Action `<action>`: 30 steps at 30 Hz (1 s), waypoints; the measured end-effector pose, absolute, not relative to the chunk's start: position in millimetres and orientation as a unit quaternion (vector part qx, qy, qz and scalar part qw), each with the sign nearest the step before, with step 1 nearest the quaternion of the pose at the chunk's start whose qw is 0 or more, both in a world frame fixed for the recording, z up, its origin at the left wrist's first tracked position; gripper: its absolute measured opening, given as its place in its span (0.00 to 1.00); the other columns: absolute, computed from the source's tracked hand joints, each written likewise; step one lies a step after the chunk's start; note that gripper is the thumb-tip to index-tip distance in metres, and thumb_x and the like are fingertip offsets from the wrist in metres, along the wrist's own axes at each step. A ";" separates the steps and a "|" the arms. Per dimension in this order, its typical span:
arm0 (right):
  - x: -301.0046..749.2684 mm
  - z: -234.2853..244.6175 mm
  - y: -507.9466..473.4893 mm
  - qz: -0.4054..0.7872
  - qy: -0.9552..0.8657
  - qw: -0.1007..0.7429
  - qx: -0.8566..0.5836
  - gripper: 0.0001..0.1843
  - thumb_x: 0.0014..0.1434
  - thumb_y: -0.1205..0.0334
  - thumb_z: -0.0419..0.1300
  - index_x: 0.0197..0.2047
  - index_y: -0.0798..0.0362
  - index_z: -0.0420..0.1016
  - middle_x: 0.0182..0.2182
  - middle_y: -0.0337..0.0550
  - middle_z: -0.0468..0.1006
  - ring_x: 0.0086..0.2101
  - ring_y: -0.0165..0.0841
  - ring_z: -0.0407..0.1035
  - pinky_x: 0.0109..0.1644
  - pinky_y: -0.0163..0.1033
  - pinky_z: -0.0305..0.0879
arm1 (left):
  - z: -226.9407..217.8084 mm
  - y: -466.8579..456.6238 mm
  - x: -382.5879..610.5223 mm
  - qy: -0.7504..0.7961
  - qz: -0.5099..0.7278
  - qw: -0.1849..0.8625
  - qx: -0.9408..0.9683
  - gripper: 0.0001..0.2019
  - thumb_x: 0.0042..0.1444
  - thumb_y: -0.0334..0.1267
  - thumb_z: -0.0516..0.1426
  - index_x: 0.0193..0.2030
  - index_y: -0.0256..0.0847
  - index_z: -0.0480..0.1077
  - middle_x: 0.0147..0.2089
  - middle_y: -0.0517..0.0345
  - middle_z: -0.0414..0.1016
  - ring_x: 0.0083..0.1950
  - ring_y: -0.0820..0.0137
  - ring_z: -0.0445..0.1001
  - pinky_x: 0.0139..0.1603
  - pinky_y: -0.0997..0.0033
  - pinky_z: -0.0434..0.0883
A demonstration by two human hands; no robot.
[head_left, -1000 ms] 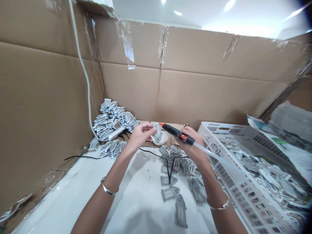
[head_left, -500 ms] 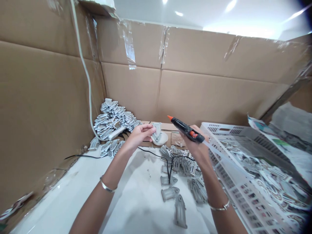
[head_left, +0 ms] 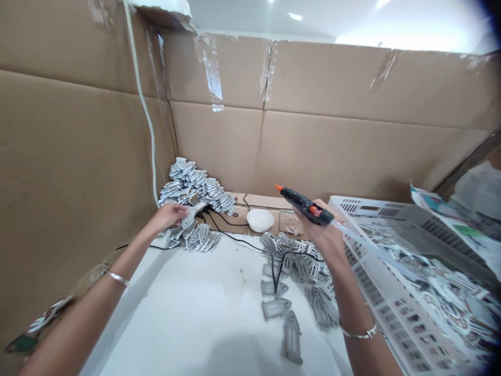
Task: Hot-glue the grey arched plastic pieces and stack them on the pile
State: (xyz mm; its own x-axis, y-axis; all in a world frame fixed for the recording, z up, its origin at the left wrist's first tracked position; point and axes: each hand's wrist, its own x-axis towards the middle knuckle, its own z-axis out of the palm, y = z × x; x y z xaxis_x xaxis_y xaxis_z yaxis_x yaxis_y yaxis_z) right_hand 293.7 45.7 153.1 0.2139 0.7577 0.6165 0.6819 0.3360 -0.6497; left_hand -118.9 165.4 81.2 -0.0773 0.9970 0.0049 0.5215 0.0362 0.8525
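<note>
White table (head_left: 188,308) spans the foreground; perforated crate (head_left: 387,292) at right, tall stack (head_left: 198,180) of pieces in far-left corner. Right hand (head_left: 323,230) is wrapped around a black glue gun (head_left: 301,202), pointing up-left. Left hand (head_left: 168,216), fingertips together, pinches one grey piece (head_left: 188,218) at the small row (head_left: 201,237) before the stack.

Glue gun (head_left: 301,201) left of crate (head_left: 391,301)
</note>
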 end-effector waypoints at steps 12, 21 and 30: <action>322.1 132.8 71.9 0.020 -0.635 0.300 -0.712 0.18 0.59 0.47 0.56 0.38 0.52 0.79 0.37 0.50 0.82 0.40 0.43 0.75 0.40 0.41 0.65 | 109.1 78.5 -46.1 0.644 0.107 0.096 0.751 0.21 0.62 0.53 0.48 0.41 0.42 0.76 0.40 0.49 0.82 0.42 0.56 0.78 0.37 0.68 0.64; 379.8 86.6 100.4 0.063 -0.540 0.085 -0.835 0.25 0.58 0.52 0.58 0.54 0.56 0.77 0.49 0.60 0.80 0.49 0.48 0.75 0.48 0.45 0.69 | 53.6 -15.1 91.8 0.498 -0.064 0.173 0.848 0.28 0.59 0.60 0.54 0.49 0.34 0.73 0.48 0.39 0.79 0.49 0.46 0.77 0.45 0.56 0.69; 382.5 83.9 99.6 0.072 -0.529 0.068 -0.843 0.22 0.56 0.58 0.60 0.52 0.56 0.78 0.50 0.62 0.79 0.51 0.48 0.74 0.51 0.44 0.69 | 41.1 -2.2 108.6 0.476 -0.065 0.236 0.845 0.12 0.53 0.47 0.62 0.37 0.40 0.72 0.45 0.50 0.77 0.47 0.54 0.76 0.41 0.64 0.66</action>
State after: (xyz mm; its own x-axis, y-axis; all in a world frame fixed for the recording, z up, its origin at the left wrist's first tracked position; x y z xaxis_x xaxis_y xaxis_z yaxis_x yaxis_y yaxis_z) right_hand 382.5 99.6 83.9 0.4292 0.9018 -0.0505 0.8822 -0.4305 -0.1907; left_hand 108.6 -2.2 41.1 0.5391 0.7729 -0.3347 0.8344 -0.4360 0.3372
